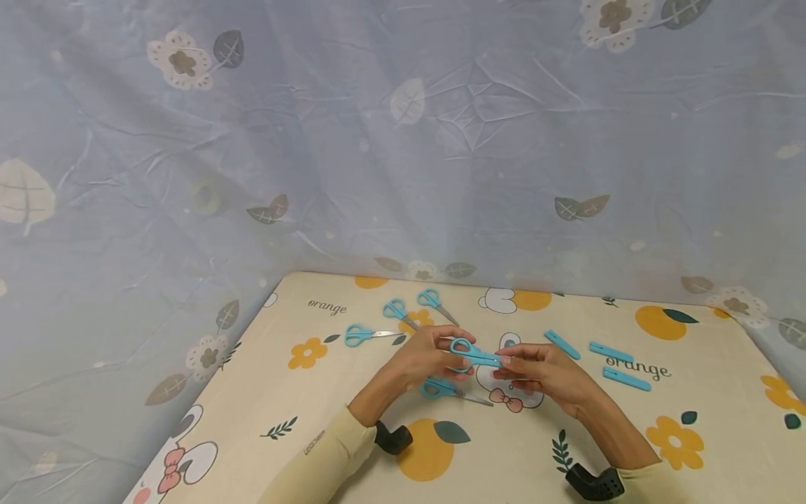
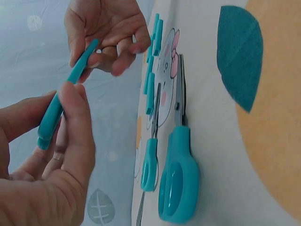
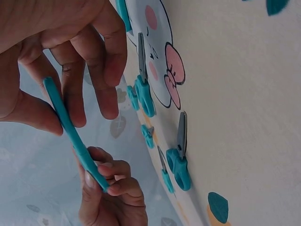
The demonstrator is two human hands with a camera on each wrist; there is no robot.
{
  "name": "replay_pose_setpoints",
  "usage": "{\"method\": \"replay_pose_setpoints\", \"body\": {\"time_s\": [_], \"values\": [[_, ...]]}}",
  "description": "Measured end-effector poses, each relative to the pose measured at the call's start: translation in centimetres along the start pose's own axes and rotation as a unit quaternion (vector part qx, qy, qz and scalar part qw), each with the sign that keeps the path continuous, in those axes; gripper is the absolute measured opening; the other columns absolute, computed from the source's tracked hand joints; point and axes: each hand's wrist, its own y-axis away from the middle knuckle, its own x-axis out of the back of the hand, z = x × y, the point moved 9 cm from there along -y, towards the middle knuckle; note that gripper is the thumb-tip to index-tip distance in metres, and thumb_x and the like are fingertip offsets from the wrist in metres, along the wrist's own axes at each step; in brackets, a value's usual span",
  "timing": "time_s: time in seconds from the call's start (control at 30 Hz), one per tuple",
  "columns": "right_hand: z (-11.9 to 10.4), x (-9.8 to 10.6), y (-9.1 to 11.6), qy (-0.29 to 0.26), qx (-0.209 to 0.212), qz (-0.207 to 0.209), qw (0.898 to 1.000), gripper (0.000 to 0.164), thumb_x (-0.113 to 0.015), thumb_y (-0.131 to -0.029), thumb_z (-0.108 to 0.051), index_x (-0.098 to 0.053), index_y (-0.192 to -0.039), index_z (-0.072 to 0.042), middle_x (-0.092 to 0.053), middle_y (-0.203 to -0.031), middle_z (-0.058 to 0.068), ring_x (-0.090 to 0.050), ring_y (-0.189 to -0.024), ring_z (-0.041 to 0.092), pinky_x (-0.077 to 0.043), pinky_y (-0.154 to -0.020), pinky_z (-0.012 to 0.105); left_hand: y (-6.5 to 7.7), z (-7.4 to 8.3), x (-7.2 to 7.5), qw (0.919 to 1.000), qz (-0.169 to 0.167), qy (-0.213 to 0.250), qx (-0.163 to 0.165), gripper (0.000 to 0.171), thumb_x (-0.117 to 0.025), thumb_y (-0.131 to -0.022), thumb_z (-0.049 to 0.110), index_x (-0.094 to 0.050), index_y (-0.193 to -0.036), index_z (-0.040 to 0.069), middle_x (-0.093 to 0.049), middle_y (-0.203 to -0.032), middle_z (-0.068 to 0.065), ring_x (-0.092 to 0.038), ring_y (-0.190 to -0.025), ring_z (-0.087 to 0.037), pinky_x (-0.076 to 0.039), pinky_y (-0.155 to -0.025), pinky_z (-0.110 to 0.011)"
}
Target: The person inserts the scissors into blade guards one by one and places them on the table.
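Observation:
Between the two hands, above the table, is a pair of light blue scissors (image 1: pixel 462 346) with a matching blue blade cover (image 1: pixel 485 359) over its blades. My left hand (image 1: pixel 434 353) grips the scissors by the handle loops, thumb on one side and fingers on the other. At the covered tip, my right hand (image 1: pixel 544 371) pinches the blade cover between thumb and fingers. In the left wrist view the covered scissors (image 2: pixel 56 106) appear edge-on, slanting from one hand to the other. The blades are hidden inside the cover.
Uncovered blue scissors (image 1: pixel 437 387) lie just below the left hand, blades pointing right. Several more scissors (image 1: pixel 359 334) lie farther back and left. Three loose blade covers (image 1: pixel 626 379) rest right of the right hand. A patterned cloth (image 1: pixel 239 448) covers the table; a curtain (image 1: pixel 403 154) hangs behind.

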Motion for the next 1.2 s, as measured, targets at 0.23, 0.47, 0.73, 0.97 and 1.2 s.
{"method": "replay_pose_setpoints", "body": {"time_s": [0.23, 0.47, 0.73, 0.97, 1.2], "values": [[0.2, 0.2, 0.0, 0.021, -0.014, -0.004, 1.0, 0.045, -0.066, -0.109, -0.027, -0.065, -0.141, 0.005, -0.082, -0.118, 0.009, -0.078, -0.106, 0.015, -0.064, -0.089, 0.032, 0.1, 0.0, 0.6, 0.9975, 0.012, -0.069, 0.001, 0.038, -0.077, -0.095, -0.001, -0.073, -0.133, 0.006, -0.077, -0.104, -0.008, -0.078, -0.099, -0.049, -0.07, -0.078, -0.048], [0.3, 0.2, 0.0, 0.039, -0.013, -0.01, 0.999, 0.046, -0.067, -0.108, -0.026, -0.064, -0.14, 0.006, -0.082, -0.117, 0.01, -0.079, -0.105, 0.013, -0.065, -0.088, 0.032, 0.3, 0.4, 1.0, 0.9934, 0.016, -0.113, -0.011, 0.042, -0.079, -0.094, 0.003, -0.071, -0.136, 0.004, -0.079, -0.102, -0.006, -0.081, -0.088, -0.04, -0.07, -0.07, -0.043], [0.1, 0.6, 0.3, 0.053, -0.015, 0.0, 0.998, 0.048, -0.069, -0.107, -0.025, -0.062, -0.144, 0.006, -0.081, -0.122, 0.01, -0.079, -0.109, 0.015, -0.064, -0.091, 0.035, 0.6, 0.6, 1.6, 0.9933, 0.019, -0.114, -0.012, 0.041, -0.081, -0.093, 0.004, -0.074, -0.133, 0.008, -0.079, -0.099, -0.008, -0.082, -0.083, -0.034, -0.068, -0.064, -0.037], [0.6, 1.0, 0.6, 0.069, -0.018, 0.008, 0.997, 0.046, -0.068, -0.108, -0.023, -0.063, -0.141, 0.008, -0.078, -0.122, 0.011, -0.076, -0.106, 0.017, -0.064, -0.091, 0.037, 1.0, 0.4, 2.5, 0.9932, 0.016, -0.115, -0.009, 0.044, -0.078, -0.095, 0.003, -0.07, -0.138, 0.004, -0.074, -0.094, -0.005, -0.081, -0.088, -0.042, -0.067, -0.064, -0.033], [0.9, 2.1, 1.5, 0.097, -0.024, 0.03, 0.995, 0.045, -0.069, -0.107, -0.024, -0.065, -0.137, 0.01, -0.077, -0.12, 0.012, -0.076, -0.104, 0.019, -0.065, -0.092, 0.036, 1.9, 0.5, 4.4, 0.9918, 0.028, -0.124, -0.014, 0.043, -0.076, -0.096, 0.0, -0.07, -0.139, 0.006, -0.07, -0.089, -0.005, -0.081, -0.087, -0.041, -0.065, -0.061, -0.029]]}}
